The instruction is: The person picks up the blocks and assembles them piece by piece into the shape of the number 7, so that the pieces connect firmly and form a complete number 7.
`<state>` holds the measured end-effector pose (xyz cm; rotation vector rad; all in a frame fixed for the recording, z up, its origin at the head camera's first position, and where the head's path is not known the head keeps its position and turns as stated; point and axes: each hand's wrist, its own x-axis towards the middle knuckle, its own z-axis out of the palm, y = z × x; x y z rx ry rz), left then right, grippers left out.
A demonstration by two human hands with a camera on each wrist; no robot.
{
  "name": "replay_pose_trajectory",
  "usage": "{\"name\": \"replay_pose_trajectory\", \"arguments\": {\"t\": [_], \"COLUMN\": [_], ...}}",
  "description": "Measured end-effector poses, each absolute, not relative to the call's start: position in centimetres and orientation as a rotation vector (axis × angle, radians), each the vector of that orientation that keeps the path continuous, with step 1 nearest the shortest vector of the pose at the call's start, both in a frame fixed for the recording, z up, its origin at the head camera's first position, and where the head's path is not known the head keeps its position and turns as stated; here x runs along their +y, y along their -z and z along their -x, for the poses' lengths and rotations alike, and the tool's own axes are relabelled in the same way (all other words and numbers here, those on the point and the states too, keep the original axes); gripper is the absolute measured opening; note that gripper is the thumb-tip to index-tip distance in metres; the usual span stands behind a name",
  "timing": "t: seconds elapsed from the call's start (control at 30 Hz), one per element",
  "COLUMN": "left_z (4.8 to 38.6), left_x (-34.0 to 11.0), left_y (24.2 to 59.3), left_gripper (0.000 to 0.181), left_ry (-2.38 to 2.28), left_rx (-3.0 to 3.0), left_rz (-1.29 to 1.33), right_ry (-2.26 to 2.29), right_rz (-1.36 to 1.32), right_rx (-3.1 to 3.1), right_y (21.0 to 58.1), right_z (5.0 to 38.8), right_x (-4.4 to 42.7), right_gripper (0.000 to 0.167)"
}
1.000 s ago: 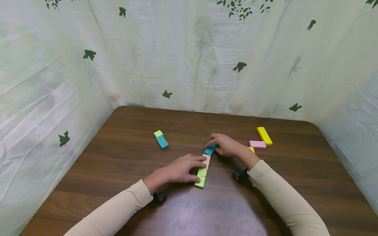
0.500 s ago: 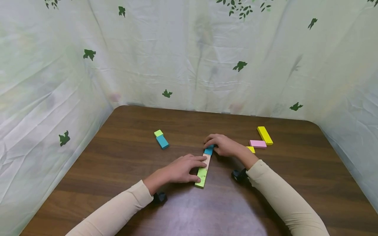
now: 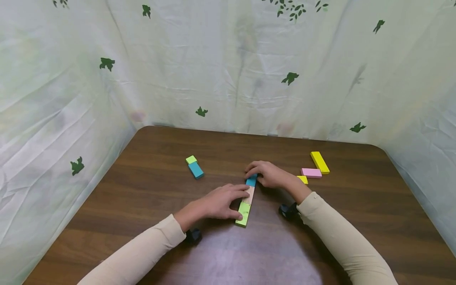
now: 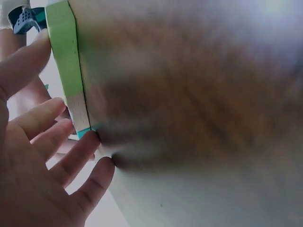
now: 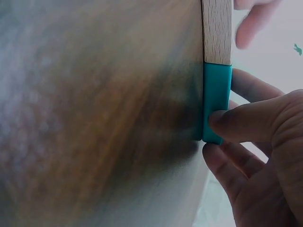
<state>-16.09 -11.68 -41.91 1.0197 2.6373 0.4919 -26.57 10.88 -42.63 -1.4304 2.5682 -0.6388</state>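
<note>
On the brown wood-grain surface (image 3: 246, 259), the left hand (image 3: 221, 202), fingers spread, touches a light-green rectangular block (image 3: 244, 212) and pale wooden block (image 3: 251, 194); beyond, the right hand (image 3: 270, 175) pinches the abutting teal rectangular block (image 3: 251, 181). Best to align its edges flush, the left merely steadying.

Brown wood-grain table (image 3: 270, 257), blocks lying on it. Dead center: lime block (image 3: 243, 217), bare-wood block (image 3: 251, 194) and blue block (image 3: 251, 182) end to end, pointing about 12:30. Stubby lime piece (image 3: 191, 159) and blue piece (image 3: 196, 170) at 10 o'clock; long yellow bar (image 3: 320, 162), pink bar (image 3: 311, 173), half-hidden yellow bit (image 3: 303, 179) around 2.
</note>
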Motion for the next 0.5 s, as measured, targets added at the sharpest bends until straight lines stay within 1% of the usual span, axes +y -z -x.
{"name": "replay_pose_trajectory", "arguments": {"t": [0.23, 0.5], "left_z": [16.9, 17.9], "left_x": [-11.5, -11.4], "left_y": [41.7, 41.4], "left_gripper": [0.077, 0.089], "left_ry": [-0.453, -0.417], "left_rx": [2.604, 2.541], "left_rz": [-1.001, -0.990], "right_ry": [0.614, 0.609], "right_rz": [1.426, 1.425], "right_rx": [2.581, 2.574], "right_y": [42.9, 42.9], "right_z": [26.7, 26.7], "right_x": [11.0, 10.8], "right_gripper": [0.038, 0.036]}}
